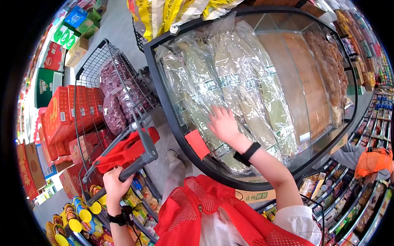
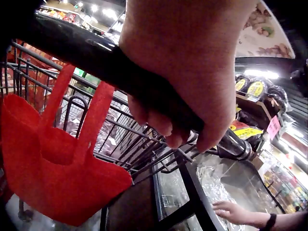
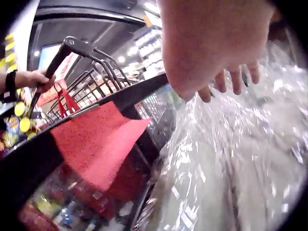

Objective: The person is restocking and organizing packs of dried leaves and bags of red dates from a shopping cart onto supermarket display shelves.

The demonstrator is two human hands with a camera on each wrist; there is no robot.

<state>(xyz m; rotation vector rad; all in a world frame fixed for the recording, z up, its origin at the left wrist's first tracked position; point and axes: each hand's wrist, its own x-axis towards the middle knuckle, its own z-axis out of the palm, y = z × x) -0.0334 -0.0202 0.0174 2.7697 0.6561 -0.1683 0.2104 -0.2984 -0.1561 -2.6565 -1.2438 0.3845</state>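
Cellophane-wrapped green bundles (image 1: 246, 94) lie side by side in the black-rimmed display bin (image 1: 161, 95), and the right hand (image 1: 223, 125) reaches in with the arm stretched forward, fingers spread and lying flat on the wrap, clasping nothing. The left hand (image 1: 115, 182) is curled tight round the cart handle (image 1: 139, 165), beside a red bag (image 1: 123, 151) hanging there.
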